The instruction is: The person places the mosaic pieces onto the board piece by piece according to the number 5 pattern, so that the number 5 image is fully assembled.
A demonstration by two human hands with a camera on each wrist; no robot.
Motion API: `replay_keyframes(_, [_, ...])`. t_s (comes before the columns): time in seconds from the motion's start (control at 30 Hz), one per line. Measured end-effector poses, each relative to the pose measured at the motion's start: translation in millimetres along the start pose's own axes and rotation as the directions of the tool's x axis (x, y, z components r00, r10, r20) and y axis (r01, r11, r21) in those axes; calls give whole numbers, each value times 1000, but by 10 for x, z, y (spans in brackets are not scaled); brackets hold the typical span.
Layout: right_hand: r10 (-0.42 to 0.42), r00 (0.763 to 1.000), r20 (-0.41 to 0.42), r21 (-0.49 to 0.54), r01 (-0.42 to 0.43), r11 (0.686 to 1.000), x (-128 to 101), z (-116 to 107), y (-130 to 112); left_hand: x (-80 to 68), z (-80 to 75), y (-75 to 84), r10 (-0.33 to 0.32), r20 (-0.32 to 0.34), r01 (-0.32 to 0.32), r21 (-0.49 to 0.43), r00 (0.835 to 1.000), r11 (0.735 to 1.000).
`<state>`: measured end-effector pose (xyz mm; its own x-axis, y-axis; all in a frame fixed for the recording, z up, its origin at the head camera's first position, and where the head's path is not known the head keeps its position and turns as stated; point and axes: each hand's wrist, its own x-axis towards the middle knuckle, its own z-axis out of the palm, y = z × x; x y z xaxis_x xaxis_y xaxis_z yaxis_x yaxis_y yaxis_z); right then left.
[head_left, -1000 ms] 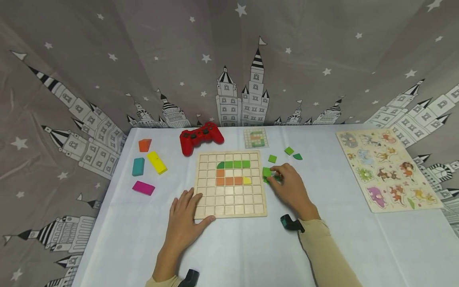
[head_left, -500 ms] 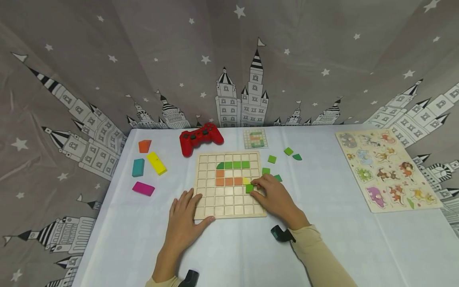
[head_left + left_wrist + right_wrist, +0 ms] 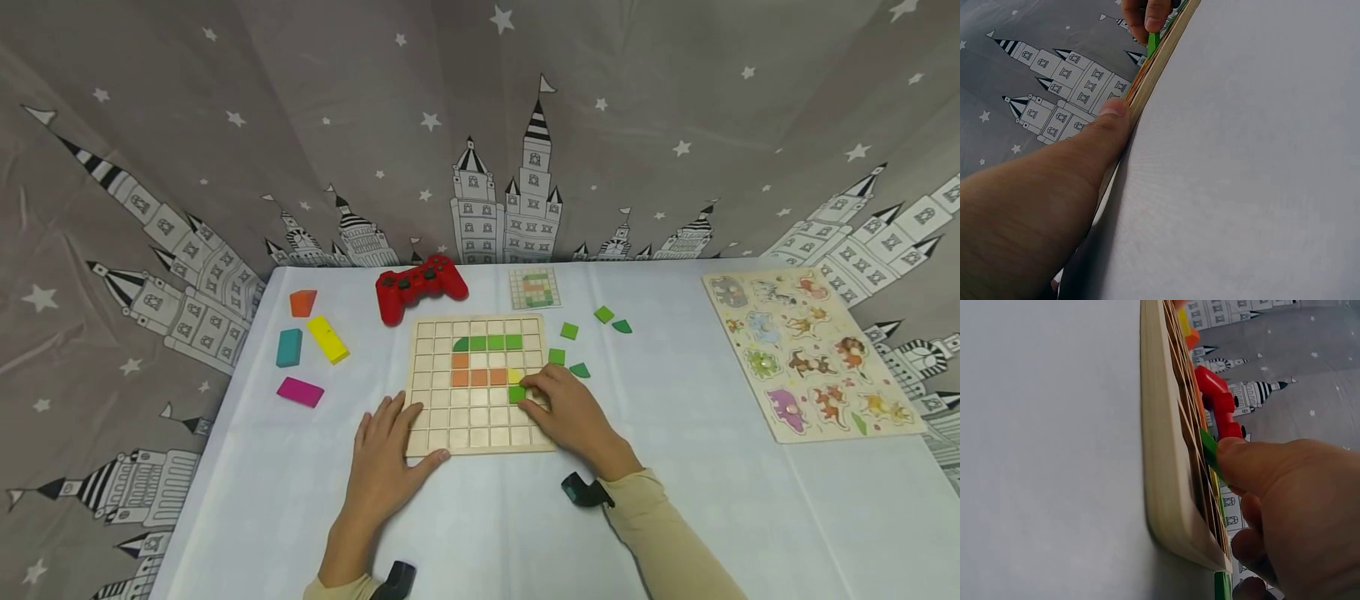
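The green tile (image 3: 517, 394) sits on the grid board (image 3: 450, 417), in the cell just below the yellow tile (image 3: 516, 377), pinched at its edge by the right hand (image 3: 570, 412), whose grip curls round it. The left hand (image 3: 386, 462) lies flat with straight fingers on the board's near left corner, thumb along its front edge. To seat the tile well, it looks best squared to the cell walls and pressed flat while the board is held firm on the table (image 3: 480, 533). Spare green pieces (image 3: 568, 332) lie just right of the board.
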<state>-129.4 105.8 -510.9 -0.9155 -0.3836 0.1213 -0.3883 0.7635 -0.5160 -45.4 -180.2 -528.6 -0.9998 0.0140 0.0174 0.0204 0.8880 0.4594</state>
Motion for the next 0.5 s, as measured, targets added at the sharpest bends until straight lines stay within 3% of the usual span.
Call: replay_keyframes(0.5, [24, 1000, -10, -11, -25, 1000, 1, 44, -6, 5, -5, -2, -3, 8, 3, 0, 1000, 1000])
